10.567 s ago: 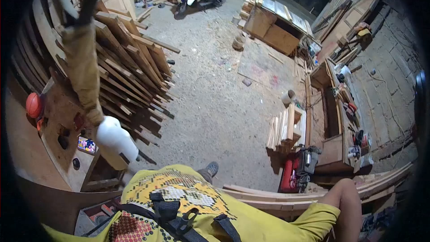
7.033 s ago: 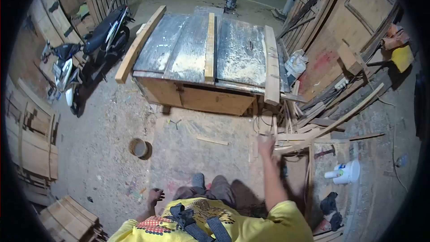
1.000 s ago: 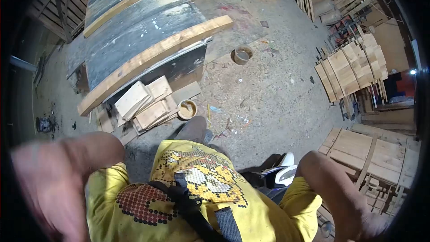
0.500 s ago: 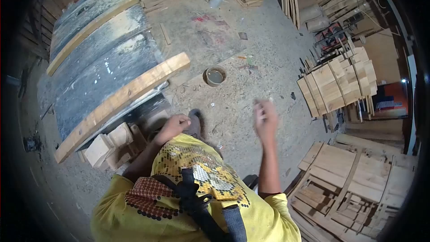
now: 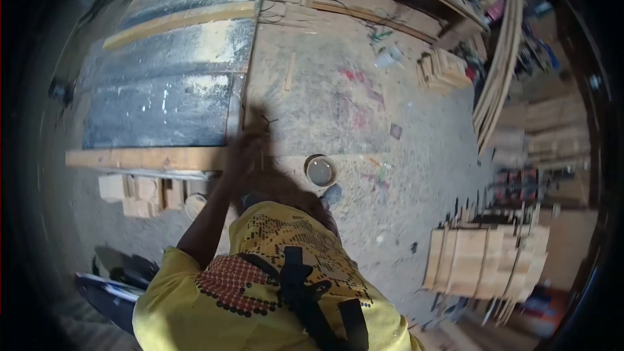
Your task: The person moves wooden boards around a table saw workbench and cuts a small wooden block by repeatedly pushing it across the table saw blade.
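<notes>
My left hand (image 5: 244,151) is raised in front of me, at the right end of a long wooden beam (image 5: 143,158). The hand is in shadow and smeared by motion, so its fingers do not show clearly, nor whether it touches the beam. That beam lies along the near edge of a dark, dust-marked worktable (image 5: 162,114). My right hand is out of view. A round bucket (image 5: 320,171) with greyish contents stands on the floor right of my left hand, close to my foot.
A second wooden strip (image 5: 179,24) lies across the worktable. Shaped wood blocks (image 5: 144,195) sit below its near edge. Clamped boards (image 5: 484,260) stand at right. Long slats (image 5: 500,65) lean farther back, near stacked wood frames (image 5: 445,70) and a pale bucket (image 5: 389,57).
The view has turned left and I have moved forward alongside the worktable. My left hand has swung forward to the beam's end. My right hand has gone out of view.
</notes>
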The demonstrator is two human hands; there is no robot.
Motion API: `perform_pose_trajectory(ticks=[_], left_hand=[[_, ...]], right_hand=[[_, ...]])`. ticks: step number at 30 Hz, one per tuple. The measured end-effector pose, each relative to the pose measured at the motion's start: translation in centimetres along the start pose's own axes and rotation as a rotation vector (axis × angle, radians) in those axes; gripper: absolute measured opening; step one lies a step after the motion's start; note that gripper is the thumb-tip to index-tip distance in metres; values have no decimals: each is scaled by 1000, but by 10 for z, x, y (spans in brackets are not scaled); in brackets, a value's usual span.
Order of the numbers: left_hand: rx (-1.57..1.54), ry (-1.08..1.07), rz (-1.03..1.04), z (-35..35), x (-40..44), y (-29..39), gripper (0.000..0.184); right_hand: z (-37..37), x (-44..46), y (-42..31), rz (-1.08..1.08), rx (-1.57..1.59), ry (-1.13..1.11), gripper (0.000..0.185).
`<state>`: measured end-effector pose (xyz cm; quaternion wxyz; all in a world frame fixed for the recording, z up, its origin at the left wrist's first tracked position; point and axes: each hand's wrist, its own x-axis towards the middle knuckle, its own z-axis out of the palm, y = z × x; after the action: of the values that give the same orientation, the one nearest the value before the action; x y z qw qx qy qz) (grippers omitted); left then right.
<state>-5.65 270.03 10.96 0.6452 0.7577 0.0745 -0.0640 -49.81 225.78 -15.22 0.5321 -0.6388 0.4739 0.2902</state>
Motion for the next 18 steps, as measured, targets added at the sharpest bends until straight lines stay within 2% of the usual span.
perform_pose_trajectory(ticks=[2,3,5,6,7,8,10,11,12,13,14,15,16,18], left_hand=[[66,386,242,-8,18,-29,29],[127,606,332,-8,22,-38,32],[335,956,178,1,-8,11,35],[531,1096,193,-3,-12,11,37],[682,1160,183,-13,-19,10,42],[797,1236,43,-24,-24,9,49],[1031,1376,-562,-28,-22,5,89],[920,1373,-677,-29,-21,9,97],[807,1367,-787,-34,-17,5,105],[792,1387,-816,-42,-13,-19,105],[743,1428,-747,-50,-11,-53,107],[693,1471,-670,-54,-5,-73,108],[566,1457,-693,-44,5,-33,108],[558,1552,-646,-32,12,-28,108]], right_hand=[[-72,51,-46,-25,141,-126,20],[-128,76,-114,35,152,-331,25],[-185,130,-220,-295,-542,-96,20],[-201,118,-298,-312,-424,31,18],[-223,139,-359,-394,-403,62,14],[-219,124,-434,-466,-335,201,12],[-225,167,-547,-818,-528,308,12],[-222,200,-593,-1017,-673,371,12],[-198,194,-648,-1026,-624,273,12],[-169,194,-695,-1053,-599,220,10],[-138,187,-730,-1060,-621,199,10],[-102,176,-764,-1074,-590,45,10],[-62,175,-799,-1098,-556,-111,11],[1,181,-837,-1216,-717,-288,14]])
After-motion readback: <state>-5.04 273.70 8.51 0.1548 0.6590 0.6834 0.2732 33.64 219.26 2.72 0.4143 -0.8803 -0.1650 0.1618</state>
